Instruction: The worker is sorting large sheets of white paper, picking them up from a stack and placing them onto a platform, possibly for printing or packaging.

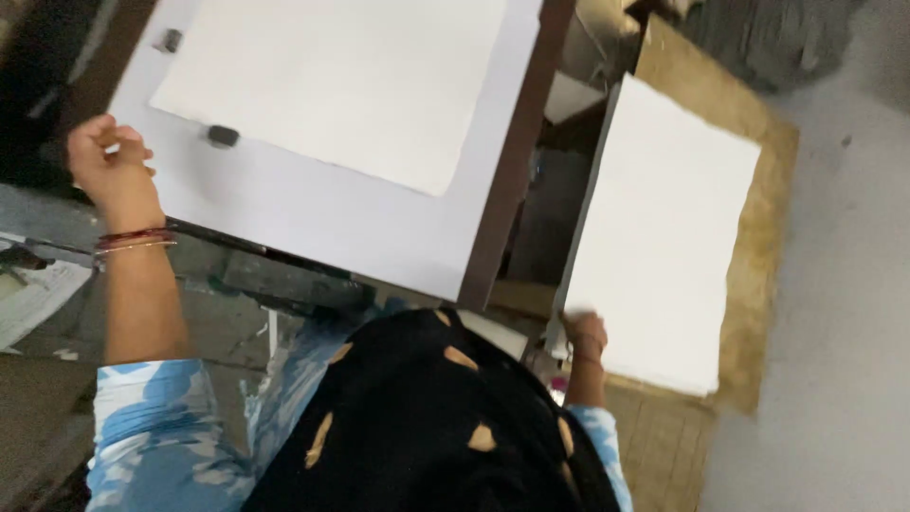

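Right hand (585,334) is curled onto the near corner of the stack of white sheets (664,237), which sits on a brown board (758,237). Further out, the left hand (112,166) is closed on the edge of the white frame (313,213) carrying a single sheet (351,81).

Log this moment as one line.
left hand: grips edge of white rectangular board | right hand: on corner of white paper stack | brown board underneath

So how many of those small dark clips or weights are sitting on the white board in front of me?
2. One clip sits at the board's far left corner, the other on the sheet's near left corner beside the left hand. More may lie beyond the frame.
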